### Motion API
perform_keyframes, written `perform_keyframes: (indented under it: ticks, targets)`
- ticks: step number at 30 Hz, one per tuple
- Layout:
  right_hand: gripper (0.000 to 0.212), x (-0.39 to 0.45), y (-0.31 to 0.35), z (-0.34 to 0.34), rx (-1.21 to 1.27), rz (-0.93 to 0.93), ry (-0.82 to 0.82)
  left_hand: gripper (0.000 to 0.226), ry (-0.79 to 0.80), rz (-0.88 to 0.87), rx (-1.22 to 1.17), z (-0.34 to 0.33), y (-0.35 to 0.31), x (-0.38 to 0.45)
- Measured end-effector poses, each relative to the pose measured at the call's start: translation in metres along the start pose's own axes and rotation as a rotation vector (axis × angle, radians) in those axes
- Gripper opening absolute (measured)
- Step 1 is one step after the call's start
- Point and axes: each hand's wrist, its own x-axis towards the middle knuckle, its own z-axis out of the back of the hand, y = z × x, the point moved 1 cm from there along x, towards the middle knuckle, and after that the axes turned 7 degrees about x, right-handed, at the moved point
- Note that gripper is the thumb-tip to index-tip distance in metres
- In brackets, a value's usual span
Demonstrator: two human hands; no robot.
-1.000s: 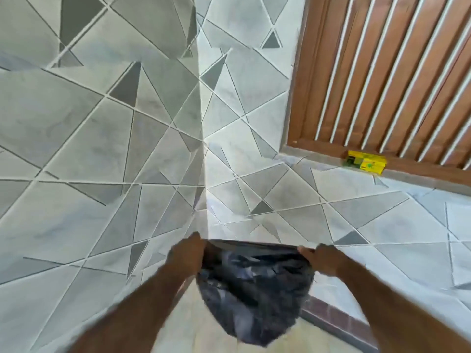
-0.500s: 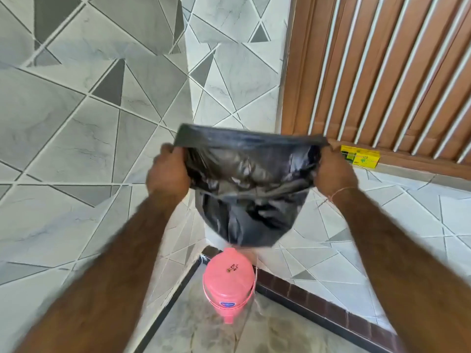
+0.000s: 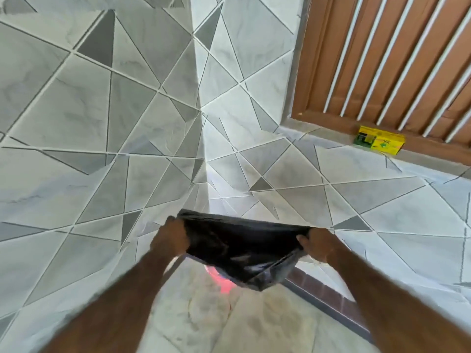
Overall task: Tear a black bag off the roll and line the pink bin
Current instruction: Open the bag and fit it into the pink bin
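A black plastic bag point(image 3: 242, 248) hangs stretched between my hands, its mouth pulled wide. My left hand point(image 3: 171, 236) grips the bag's left edge and my right hand point(image 3: 319, 244) grips its right edge. Under the bag, only a blurred sliver of the pink bin point(image 3: 221, 280) shows on the floor in the corner; the bag hides the rest of it. The roll is not in view.
Grey triangle-patterned tiled walls point(image 3: 102, 123) meet in a corner right behind the bin. A brown slatted door point(image 3: 382, 59) stands at the upper right, with a yellow box point(image 3: 378, 143) on the ledge below it. A dark brick strip point(image 3: 328, 294) borders the marble floor.
Both hands have dropped with the bag from chest height down over the pink bin, which is now mostly covered. One second ago the bag was also held low.
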Motion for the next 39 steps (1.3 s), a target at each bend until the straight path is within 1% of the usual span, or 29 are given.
perform_keyframes:
  ticks: [2, 3, 5, 8, 10, 12, 13, 15, 17, 19, 20, 22, 23, 25, 26, 28, 31, 33, 35, 39]
  targets:
    - [0.059, 0.002, 0.013, 0.002, 0.025, 0.031, -0.066, 0.029, -0.067, 0.054, -0.060, 0.001, -0.007, -0.003]
    - [0.059, 0.005, 0.017, 0.000, 0.038, 0.019, -0.099, 0.029, -0.087, 0.091, -0.090, 0.000, -0.008, -0.004]
    - [0.054, 0.011, 0.027, -0.010, 0.064, 0.003, -0.122, 0.031, -0.125, 0.202, -0.187, -0.001, -0.011, -0.008]
    - [0.048, 0.022, 0.052, -0.027, 0.095, -0.015, -0.143, 0.036, -0.200, 0.315, -0.284, -0.002, -0.002, -0.003]
    - [0.042, 0.030, 0.072, -0.035, 0.105, -0.019, -0.176, 0.032, -0.263, 0.279, -0.225, 0.000, 0.007, 0.010]
    - [0.032, 0.041, 0.086, -0.043, 0.080, -0.023, -0.208, 0.032, -0.225, 0.188, -0.053, 0.003, 0.019, 0.022]
    - [0.028, 0.043, 0.086, -0.047, 0.044, -0.031, -0.200, 0.034, -0.189, 0.102, 0.070, 0.004, 0.030, 0.026]
    - [0.028, 0.048, 0.083, -0.057, -0.061, -0.028, -0.150, 0.042, -0.117, -0.056, 0.184, -0.005, 0.066, 0.038]
    - [0.034, 0.051, 0.077, -0.077, -0.151, -0.018, -0.026, 0.044, -0.036, -0.041, 0.261, -0.008, 0.105, 0.054]
    - [0.040, 0.055, 0.078, -0.101, -0.238, 0.007, 0.089, 0.038, -0.002, 0.004, 0.248, -0.007, 0.119, 0.063]
    - [0.040, 0.059, 0.081, -0.112, -0.241, 0.011, 0.105, 0.031, 0.020, 0.055, 0.198, -0.007, 0.120, 0.065]
    - [0.040, 0.065, 0.094, -0.131, -0.226, 0.008, 0.105, 0.018, 0.077, 0.047, 0.221, -0.005, 0.123, 0.076]
    - [0.039, 0.067, 0.103, -0.133, -0.224, 0.004, 0.108, 0.015, 0.100, 0.028, 0.217, -0.004, 0.124, 0.082]
    - [0.036, 0.075, 0.119, -0.136, -0.198, -0.019, 0.128, 0.020, 0.136, 0.014, 0.259, 0.002, 0.131, 0.103]
    - [0.035, 0.080, 0.126, -0.135, -0.145, -0.044, 0.112, 0.025, 0.132, 0.048, 0.261, 0.005, 0.133, 0.117]
    - [0.037, 0.093, 0.142, -0.123, -0.031, -0.098, 0.043, 0.029, 0.112, 0.034, 0.227, 0.013, 0.126, 0.144]
    - [0.042, 0.113, 0.171, -0.100, 0.053, -0.108, -0.056, 0.039, 0.061, 0.007, 0.141, 0.034, 0.102, 0.174]
    - [0.041, 0.121, 0.185, -0.090, 0.061, -0.106, -0.096, 0.046, 0.025, -0.036, 0.092, 0.042, 0.087, 0.187]
    - [0.041, 0.128, 0.191, -0.085, 0.073, -0.103, -0.132, 0.048, 0.013, -0.048, 0.058, 0.047, 0.078, 0.194]
    - [0.039, 0.135, 0.190, -0.088, 0.081, -0.120, -0.151, 0.053, -0.014, 0.024, -0.095, 0.045, 0.078, 0.210]
